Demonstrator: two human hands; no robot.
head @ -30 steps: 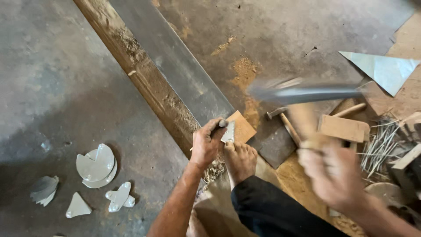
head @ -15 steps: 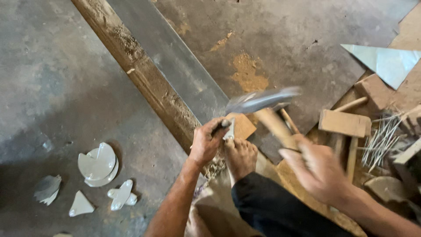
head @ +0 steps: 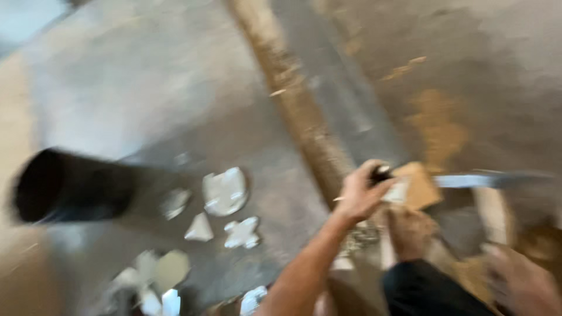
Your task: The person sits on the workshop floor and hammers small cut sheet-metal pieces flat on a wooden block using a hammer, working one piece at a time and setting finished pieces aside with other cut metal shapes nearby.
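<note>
The view is motion-blurred. My left hand (head: 362,198) is closed around a short dark punch-like tool (head: 381,173), its tip against a small tan wooden block (head: 419,185) beside the long wooden beam (head: 295,111). My right hand (head: 520,283) at the lower right grips a hammer by its wooden handle (head: 493,214). The hammer's grey head (head: 490,179) is a horizontal streak level with the block. My bare foot (head: 411,232) rests just below the block.
Pale cut-out shapes lie on the concrete floor: a round one (head: 225,191), a cross shape (head: 242,232), a triangle (head: 199,229) and several more lower left. A dark pipe (head: 65,185) reaches in from the left. A grey metal strip (head: 345,99) runs along the beam.
The hammer has swung down from above to the level of the block. The camera has swung left, bringing the dark pipe and more cut-outs into view. My left hand stays on the tool.
</note>
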